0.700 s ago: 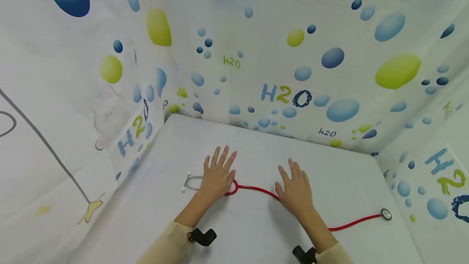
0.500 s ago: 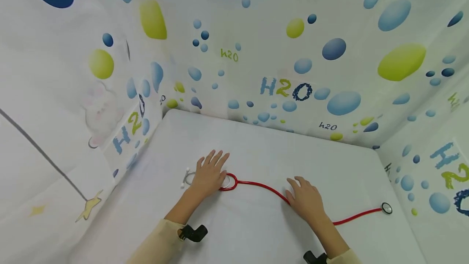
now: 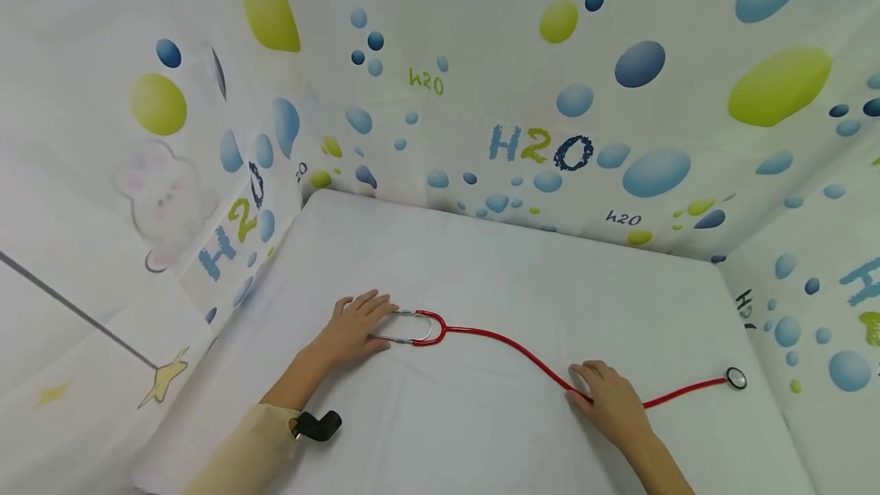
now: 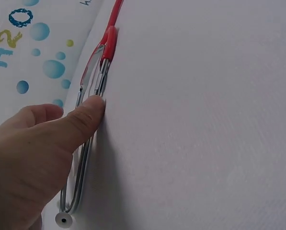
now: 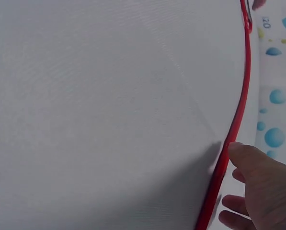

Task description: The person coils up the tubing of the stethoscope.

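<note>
A stethoscope with red tubing (image 3: pixel 505 339) lies stretched across the white table. Over its metal ear tubes (image 3: pixel 406 340) at the left rests my left hand (image 3: pixel 353 331), covering the eartips in the head view. In the left wrist view the thumb (image 4: pixel 87 117) lies across the metal tubes with its fingers relaxed beyond, and a white eartip (image 4: pixel 63 220) shows below. My right hand (image 3: pixel 614 409) is over the tubing nearer the chest piece (image 3: pixel 736 378). The right thumb (image 5: pixel 245 155) reaches the edge of the tube, its other fingers spread loosely on the far side.
White cloth walls (image 3: pixel 495 82) printed with blue and green drops and "H2O" lettering stand behind and at both sides of the white table (image 3: pixel 467 418). A black wrist camera (image 3: pixel 318 426) sits on the left sleeve.
My left hand has moved left from the fork of the stethoscope to its ear tubes. My right hand has moved right and down along the tubing. The head view has tilted down.
</note>
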`<state>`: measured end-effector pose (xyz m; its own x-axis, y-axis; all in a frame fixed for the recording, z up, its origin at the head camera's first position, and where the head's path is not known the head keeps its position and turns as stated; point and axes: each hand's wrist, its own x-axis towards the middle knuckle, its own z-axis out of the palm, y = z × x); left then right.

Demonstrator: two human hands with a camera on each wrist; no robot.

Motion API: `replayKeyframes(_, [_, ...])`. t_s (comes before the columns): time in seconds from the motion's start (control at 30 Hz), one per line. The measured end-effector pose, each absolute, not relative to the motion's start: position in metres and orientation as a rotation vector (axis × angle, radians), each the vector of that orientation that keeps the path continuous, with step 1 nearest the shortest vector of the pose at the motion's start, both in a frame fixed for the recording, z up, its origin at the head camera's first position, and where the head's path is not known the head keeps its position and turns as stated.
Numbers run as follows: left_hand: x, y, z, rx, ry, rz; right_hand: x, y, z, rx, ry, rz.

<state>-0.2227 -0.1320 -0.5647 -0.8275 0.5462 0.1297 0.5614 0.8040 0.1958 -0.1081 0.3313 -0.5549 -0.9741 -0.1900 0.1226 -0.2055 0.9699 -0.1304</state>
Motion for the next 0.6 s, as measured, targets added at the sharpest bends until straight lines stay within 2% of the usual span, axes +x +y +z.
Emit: replayKeyframes(0.6, [-0.229, -0.135, -0.565, -0.979, -2.775, -0.412, -0.096, 0.337, -0.571, 0.355, -2.843, 0.280])
